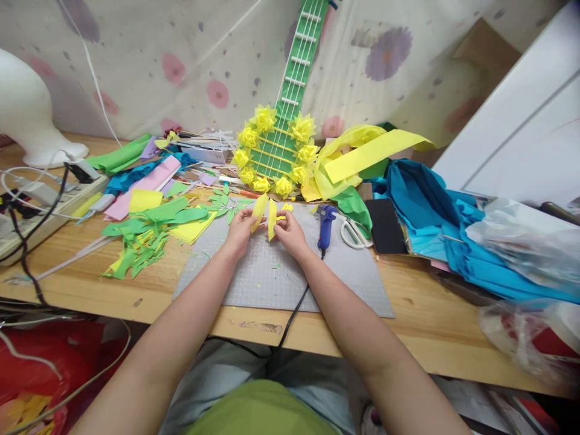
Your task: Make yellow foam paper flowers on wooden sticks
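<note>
Above the grey cutting mat (254, 278), my left hand (243, 229) is closed on a yellow paper piece (260, 211) that stands upright between its fingers. Close beside it, my right hand (289, 232) pinches a second, narrower yellow paper strip (272, 219). A small gap separates the two pieces. Just behind my hands stands a green paper guitar (274, 154) ringed with yellow paper flowers (302, 128), its neck leaning against the wall. To the right of my right hand lie a blue glue gun (325, 226) and white-handled scissors (356, 234).
Green paper scraps (136, 248) are piled left of the mat. A power strip (49, 208) with cables sits at far left, near a white foam head (27, 109). Yellow crepe paper (376, 156), a black phone-like slab (386, 226) and blue paper (417, 187) lie to the right.
</note>
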The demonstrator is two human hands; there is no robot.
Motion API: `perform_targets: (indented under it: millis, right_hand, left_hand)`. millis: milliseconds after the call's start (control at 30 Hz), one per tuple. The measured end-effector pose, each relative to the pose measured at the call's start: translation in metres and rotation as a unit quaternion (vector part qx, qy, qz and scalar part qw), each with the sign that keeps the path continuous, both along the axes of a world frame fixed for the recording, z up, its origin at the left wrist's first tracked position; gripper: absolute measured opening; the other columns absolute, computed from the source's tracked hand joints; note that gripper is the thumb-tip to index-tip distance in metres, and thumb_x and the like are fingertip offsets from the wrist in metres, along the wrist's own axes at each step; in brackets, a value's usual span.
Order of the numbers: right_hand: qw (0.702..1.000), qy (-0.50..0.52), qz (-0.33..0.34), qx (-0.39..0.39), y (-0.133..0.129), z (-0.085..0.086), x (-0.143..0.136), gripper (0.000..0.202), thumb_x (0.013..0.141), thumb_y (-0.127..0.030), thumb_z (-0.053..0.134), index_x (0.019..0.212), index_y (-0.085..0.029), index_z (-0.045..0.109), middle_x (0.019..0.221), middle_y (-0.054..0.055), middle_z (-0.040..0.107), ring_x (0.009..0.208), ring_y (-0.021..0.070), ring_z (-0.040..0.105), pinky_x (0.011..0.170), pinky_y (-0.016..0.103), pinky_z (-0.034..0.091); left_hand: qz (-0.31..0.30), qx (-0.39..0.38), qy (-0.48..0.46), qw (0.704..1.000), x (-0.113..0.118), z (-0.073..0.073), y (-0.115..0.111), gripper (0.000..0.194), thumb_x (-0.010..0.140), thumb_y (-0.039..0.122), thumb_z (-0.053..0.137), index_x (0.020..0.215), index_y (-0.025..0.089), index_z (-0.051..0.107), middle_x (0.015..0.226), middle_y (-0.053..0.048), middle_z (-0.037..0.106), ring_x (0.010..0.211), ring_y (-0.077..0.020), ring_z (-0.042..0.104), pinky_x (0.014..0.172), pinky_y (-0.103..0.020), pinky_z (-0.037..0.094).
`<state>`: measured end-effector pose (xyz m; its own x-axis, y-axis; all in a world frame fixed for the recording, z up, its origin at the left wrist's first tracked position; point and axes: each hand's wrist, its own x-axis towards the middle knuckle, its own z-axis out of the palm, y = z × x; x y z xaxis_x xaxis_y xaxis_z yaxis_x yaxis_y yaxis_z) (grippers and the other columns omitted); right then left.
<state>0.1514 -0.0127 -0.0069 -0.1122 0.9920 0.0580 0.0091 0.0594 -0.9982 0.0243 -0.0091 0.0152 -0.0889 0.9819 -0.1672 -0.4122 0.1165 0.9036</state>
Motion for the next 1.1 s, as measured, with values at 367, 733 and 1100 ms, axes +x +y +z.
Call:
perform_targets:
  millis: [367, 733, 1100]
  right_hand:
    - [0.999, 0.047, 0.001, -0.006, 0.002, 0.002, 0.001, 0.02, 0.064, -0.03, 0.055, 0.079, -0.021, 0.045, 0.062, -0.007, 0.052, 0.052, 0.0072, 0.052, 0.048, 0.021, 0.045]
    - [0.998, 0.039, -0.058, -0.01, 0.005, 0.0, 0.001, 0.024, 0.065, -0.041, 0.055, 0.068, -0.02, 0.045, 0.058, -0.006, 0.045, 0.047, 0.0058, 0.042, 0.04, 0.018, 0.037]
    - [0.999, -0.004, -0.028, -0.029, 0.001, 0.002, -0.002, 0.016, 0.068, -0.035, 0.052, 0.065, -0.022, 0.043, 0.046, -0.009, 0.04, 0.033, 0.0053, 0.032, 0.032, 0.02, 0.028]
  left_hand:
    - [-0.062, 0.021, 0.037, 0.997, -0.002, 0.001, -0.004, 0.029, 0.061, 0.016, 0.066, 0.085, 0.015, 0.051, 0.07, -0.001, 0.061, 0.063, -0.0108, 0.06, 0.07, -0.03, 0.051]
    - [-0.018, -0.067, -0.065, 0.995, -0.01, 0.004, 0.001, 0.006, 0.077, 0.018, 0.053, 0.079, 0.012, 0.054, 0.077, -0.006, 0.064, 0.066, -0.01, 0.062, 0.069, -0.025, 0.05]
    - [-0.063, -0.058, -0.05, 0.995, 0.001, 0.006, -0.007, 0.009, 0.073, 0.019, 0.057, 0.078, 0.012, 0.058, 0.08, -0.008, 0.067, 0.073, -0.0135, 0.064, 0.075, -0.03, 0.049]
